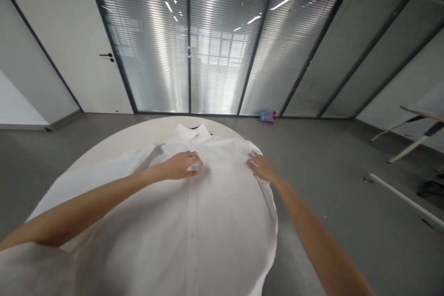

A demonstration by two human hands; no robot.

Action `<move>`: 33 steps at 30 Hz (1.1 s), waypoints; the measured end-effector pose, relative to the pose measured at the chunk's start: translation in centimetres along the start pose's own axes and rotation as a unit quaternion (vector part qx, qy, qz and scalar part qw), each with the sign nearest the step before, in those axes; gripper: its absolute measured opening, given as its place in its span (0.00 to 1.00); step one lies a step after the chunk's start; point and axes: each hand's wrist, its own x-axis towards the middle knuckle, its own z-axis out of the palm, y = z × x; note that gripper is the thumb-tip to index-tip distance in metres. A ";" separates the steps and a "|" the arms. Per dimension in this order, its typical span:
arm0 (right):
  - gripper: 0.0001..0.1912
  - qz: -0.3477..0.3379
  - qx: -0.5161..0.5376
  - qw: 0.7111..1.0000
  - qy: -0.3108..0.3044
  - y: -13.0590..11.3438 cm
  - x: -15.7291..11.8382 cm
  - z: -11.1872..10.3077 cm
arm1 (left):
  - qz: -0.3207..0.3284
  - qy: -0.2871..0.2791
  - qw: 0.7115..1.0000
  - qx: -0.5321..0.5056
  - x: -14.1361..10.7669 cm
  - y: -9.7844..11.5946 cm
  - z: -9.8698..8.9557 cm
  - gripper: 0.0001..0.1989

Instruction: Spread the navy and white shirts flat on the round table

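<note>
A white button-front shirt (222, 194) lies spread out on a round, pale table (118, 141), its collar toward the far edge. My left hand (182, 165) is over the upper chest beside the button strip, with fingers bent and apart and nothing seen between them. Near the shirt's right shoulder and sleeve, at the table's right edge, my right hand (260, 165) rests on the cloth with its fingers spread. One sleeve stretches over the left side of the table, partly behind my left forearm.
Beyond the table, a blue and pink basket-like object (267, 116) lies on the grey floor by the glass partition (218, 55). At right are a white pole (402, 196) and furniture with pale legs (409, 149). A door (79, 46) stands at the back left.
</note>
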 end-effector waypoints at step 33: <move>0.30 -0.409 0.106 0.903 -0.079 -44.7 -3.5 9.7 | -0.511 0.289 0.800 -0.127 -37.5 2.1 -0.2 0.13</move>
